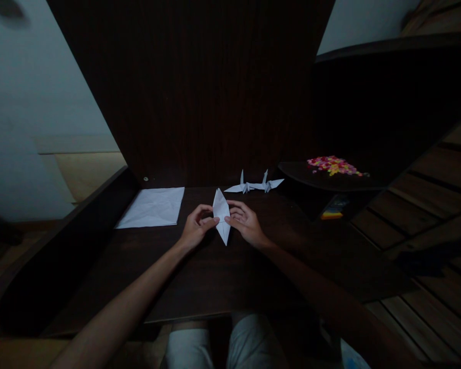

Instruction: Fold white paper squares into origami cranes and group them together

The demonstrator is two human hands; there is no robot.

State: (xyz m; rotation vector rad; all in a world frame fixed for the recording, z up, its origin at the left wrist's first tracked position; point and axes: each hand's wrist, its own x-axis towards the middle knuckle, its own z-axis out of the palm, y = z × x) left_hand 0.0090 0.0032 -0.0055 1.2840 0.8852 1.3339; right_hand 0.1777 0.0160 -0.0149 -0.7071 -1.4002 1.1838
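A white paper folded into a long diamond shape (221, 214) lies on the dark wooden desk (200, 277) in front of me. My left hand (195, 228) pinches its left edge, fingers curled. My right hand (246, 221) pinches its right edge the same way. Both hands rest on the desk with the paper between them. Two finished white paper cranes (243, 186) (268, 183) stand side by side just behind the hands.
A flat stack of white paper sheets (153, 207) lies at the left of the desk. A dark shelf (292, 174) at right carries a heap of small pink and yellow bits (333, 165). A colourful small object (332, 212) sits below it. A tall dark panel rises behind.
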